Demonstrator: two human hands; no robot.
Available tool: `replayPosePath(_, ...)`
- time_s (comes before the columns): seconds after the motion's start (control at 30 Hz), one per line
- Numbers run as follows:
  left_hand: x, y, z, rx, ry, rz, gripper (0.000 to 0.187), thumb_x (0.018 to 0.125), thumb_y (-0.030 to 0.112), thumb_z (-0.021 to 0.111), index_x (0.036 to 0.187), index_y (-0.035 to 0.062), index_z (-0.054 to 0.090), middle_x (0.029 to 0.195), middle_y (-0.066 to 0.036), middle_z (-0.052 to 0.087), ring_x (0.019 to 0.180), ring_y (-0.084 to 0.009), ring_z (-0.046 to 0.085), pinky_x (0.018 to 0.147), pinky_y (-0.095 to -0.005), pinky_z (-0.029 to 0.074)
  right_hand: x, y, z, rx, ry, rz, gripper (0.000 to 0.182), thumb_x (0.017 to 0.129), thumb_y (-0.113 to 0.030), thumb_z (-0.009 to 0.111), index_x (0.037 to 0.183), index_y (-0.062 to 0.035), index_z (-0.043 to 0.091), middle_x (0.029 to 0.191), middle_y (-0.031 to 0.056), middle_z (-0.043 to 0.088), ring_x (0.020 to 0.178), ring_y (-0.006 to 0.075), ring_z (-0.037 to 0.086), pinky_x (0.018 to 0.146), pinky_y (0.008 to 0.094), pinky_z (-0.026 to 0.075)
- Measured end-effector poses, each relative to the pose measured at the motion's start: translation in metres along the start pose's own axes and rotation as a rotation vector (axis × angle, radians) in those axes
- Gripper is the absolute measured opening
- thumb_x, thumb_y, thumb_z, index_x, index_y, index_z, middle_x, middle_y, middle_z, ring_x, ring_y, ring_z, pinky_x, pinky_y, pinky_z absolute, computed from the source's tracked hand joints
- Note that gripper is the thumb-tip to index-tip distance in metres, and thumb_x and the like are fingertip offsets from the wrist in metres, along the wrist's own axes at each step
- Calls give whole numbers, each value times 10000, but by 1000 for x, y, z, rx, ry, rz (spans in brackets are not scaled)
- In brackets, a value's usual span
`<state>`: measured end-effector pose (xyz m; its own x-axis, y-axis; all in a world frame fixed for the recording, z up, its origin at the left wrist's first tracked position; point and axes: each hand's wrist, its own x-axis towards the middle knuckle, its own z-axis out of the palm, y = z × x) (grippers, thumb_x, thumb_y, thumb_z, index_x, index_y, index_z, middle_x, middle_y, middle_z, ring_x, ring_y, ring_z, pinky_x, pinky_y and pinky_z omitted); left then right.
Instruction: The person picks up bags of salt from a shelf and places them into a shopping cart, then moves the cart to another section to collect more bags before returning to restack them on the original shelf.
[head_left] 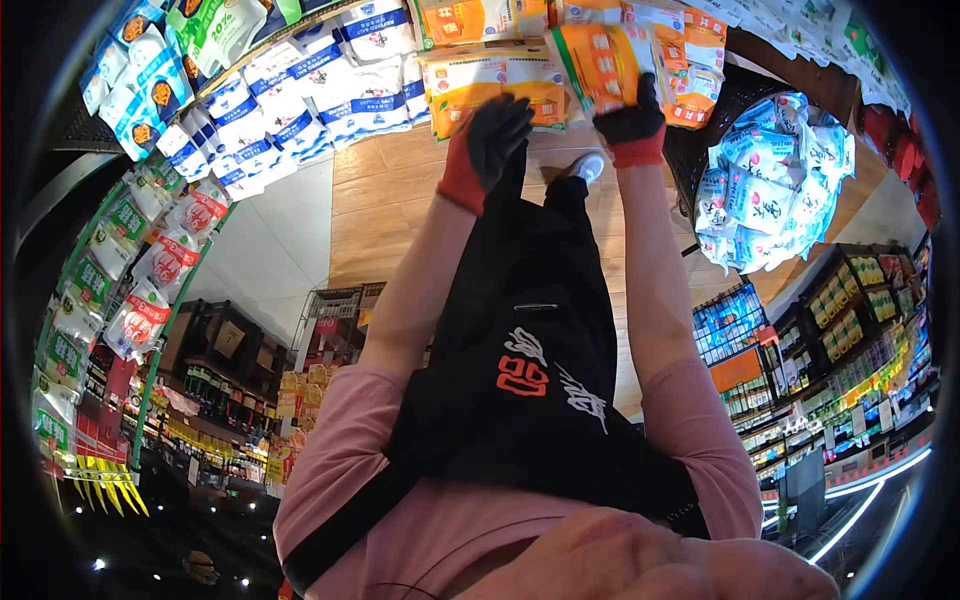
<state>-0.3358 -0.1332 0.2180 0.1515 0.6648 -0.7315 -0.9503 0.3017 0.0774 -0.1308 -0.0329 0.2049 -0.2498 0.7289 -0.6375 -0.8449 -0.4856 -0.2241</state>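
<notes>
Gripping an orange snack packet (600, 62) on the shelf (480, 140), the right hand (632, 125) looks mid-placement; the left hand (487, 145) hovers loose and empty below neighbouring orange packets (490, 80). Next, I judge, calls for seating the packet squarely.

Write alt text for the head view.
A person in a pink top and black apron reaches with gloved hands toward shelves of packaged goods: the right hand grips an orange packet, and the left hand hovers, fingers spread, beside orange packs. Blue-and-white bags fill neighbouring shelves.
</notes>
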Motion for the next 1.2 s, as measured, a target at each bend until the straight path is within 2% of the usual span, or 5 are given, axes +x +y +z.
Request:
replayPosePath(0.1,-47,-9,-29,298,48,95,367,921,230,436,1199,-9,452,1206,-168,518,1139,-302,490,974,-422,395,33,5,-50,-1732,14,-250,544,823,-217,621,1265,-9,383,1058,126,613,1009,236,570,846,365,444)
replayPosePath(0.3,-146,-9,-159,522,533,33,380,908,241,461,1199,-3,451,1117,-203,563,975,-300,592,839,-374,483,-61,-1,-79,-348,429,166,310,831,-233,607,1050,-25,541,953,179,601,846,290,617,773,409,517)
replayPosePath(0.57,-277,-42,-254,888,908,-380,168,833,274,551,900,120,544,817,-120,630,654,-231,615,504,-353,433,-359,-47,-261,-389,789,114,315,865,-250,517,1091,-31,508,978,183,605,863,311,619,765,409,519)
replayPosePath(0.97,-114,-295,-70,2151,-360,-338,214,847,247,543,923,49,566,810,-118,642,610,-211,621,472,-301,458,-713,34,-561,281,719,-716,147,823,-228,472,770,-99,518,747,124,553,661,310,552,561,435,451)
replayPosePath(1.2,-102,-581,58,1907,-791,-41,244,865,151,558,1067,16,538,903,-60,620,747,-137,607,656,-243,480,-756,-96,-468,317,1120,-997,259,873,-217,531,1020,-10,583,859,148,647,656,226,632,536,298,494)
